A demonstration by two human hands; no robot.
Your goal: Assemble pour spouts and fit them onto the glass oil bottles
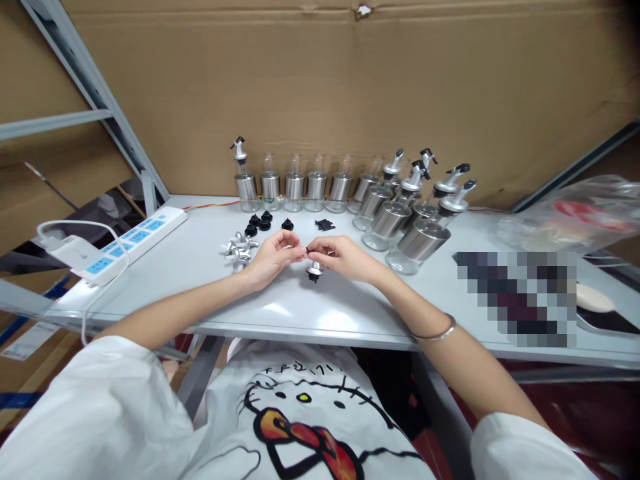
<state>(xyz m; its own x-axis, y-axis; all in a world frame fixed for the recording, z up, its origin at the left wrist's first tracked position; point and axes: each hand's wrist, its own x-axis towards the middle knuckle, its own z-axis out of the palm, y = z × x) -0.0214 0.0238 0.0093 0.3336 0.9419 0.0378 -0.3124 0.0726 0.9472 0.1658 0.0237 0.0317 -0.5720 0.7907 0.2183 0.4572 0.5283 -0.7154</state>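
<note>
Pourer (315, 271) just below left hand (275, 259) and right hand (349, 257), both in near-closed pinches on 1 small black piece (307, 251).

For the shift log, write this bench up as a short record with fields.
left hand: fingers by a tiny black tip
right hand: fingers at a silvery pourer
loose parts: black stoppers, silvery spouts, small black pieces
bottles: glass, metal-sleeved, some topped with pourers
power strip: white, at left
backdrop: cardboard
</note>
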